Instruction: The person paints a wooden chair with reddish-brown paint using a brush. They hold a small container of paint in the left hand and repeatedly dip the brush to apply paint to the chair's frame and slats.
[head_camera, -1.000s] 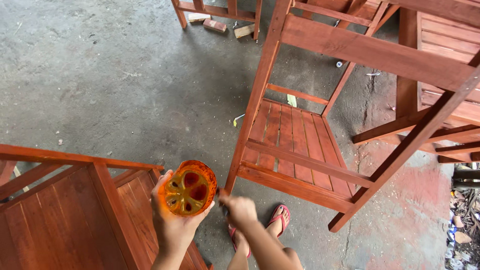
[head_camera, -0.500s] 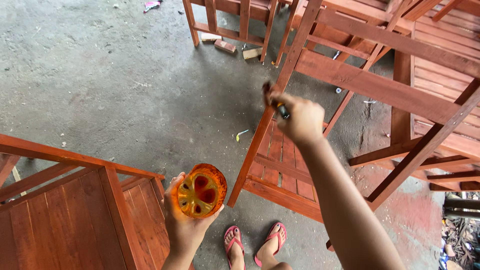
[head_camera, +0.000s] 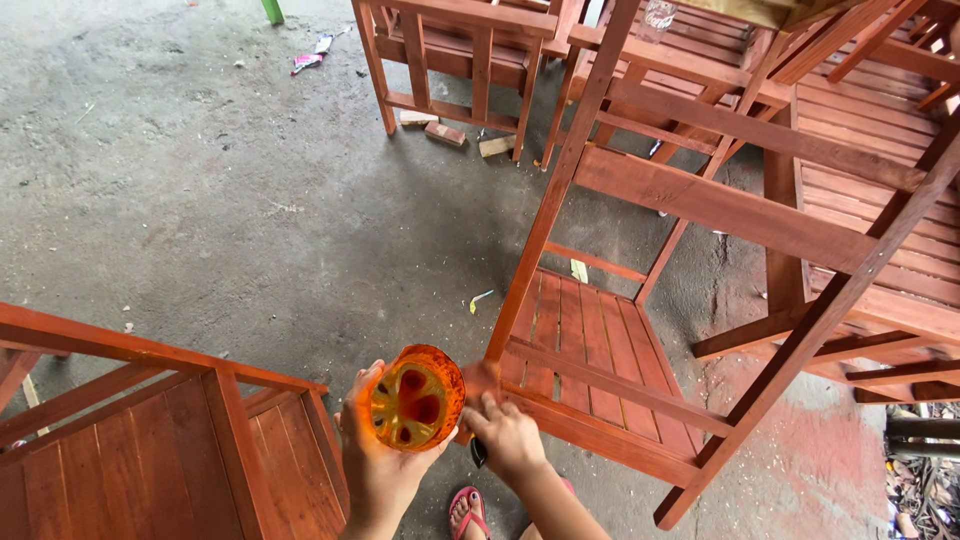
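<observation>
Orange cup held, right hand lowered beside

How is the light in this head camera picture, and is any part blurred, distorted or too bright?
Head view: soft, even daylight, with only faint shadows on the concrete floor. The orange container in the left hand glows as light passes through it. The right hand is sharp, without motion blur. The straight rails of the wooden frame lean and spread toward the edges, a wide-angle effect. Nothing looks overexposed.

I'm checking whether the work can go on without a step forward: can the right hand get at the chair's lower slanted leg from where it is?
Probably yes: the right hand is already beside the slanted leg, nothing between them.
</observation>
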